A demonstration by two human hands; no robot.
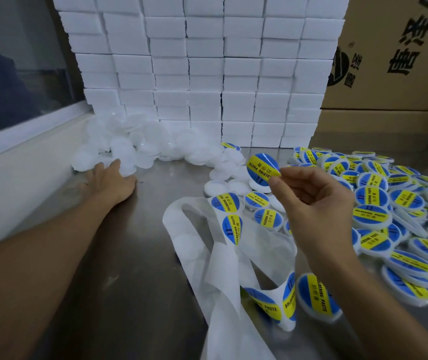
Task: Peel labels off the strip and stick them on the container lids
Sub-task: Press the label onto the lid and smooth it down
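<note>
Stacked white boxes (202, 68) fill the back w/ a brown carton (394, 55) at right, its top & right side cut off by the frame edge; black print on it only partly legible. Steel table (140, 255) runs under everything.

Labelled lids (394, 216) make a big heap on the right: white round lids w/ blue label crossed by a yellow band reading SOLDERING PASTE; heap runs off the right edge, count can't be told. Bare white lids (129, 144) pile at back left against the boxes, overexposed, so edges blur together.

Backing strip (215, 255) is translucent white, looped & twisted in front centre, lower end cut off at the bottom edge. Some labels on it yet, e.g. one near the top loop (225, 202); round ghost outlines mark spots already peeled.

Left hand (111, 180) lies palm-down at the near edge of the bare pile, fingertips on or under a lid — tips hidden, so can't tell if it's grasping one.

Right hand (314, 201) is raised above the strip, thumb & forefinger pinching the peeled label (262, 167) by its lower edge; label slightly curled, printed side facing the camera, clear of the table.
</note>
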